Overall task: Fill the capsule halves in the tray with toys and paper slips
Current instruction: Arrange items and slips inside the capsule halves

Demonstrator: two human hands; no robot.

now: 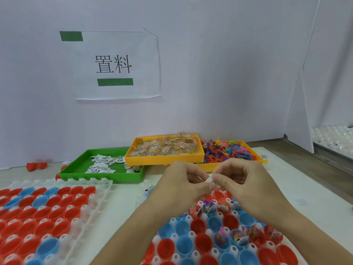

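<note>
both hands pinch one paper slip [211,180] between them, left hand [183,180] and right hand [242,178] meeting over the far end of the tray [191,236]. peel off just one slip, then drop it into a capsule half [214,223] that lacks one. spares sit in the green bin [80,169] on the bench.

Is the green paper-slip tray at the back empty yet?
Not empty. The green perforated plastic tray holds white printed paper slips scattered mostly across its back and middle; much of its floor on the left shows bare.
</note>
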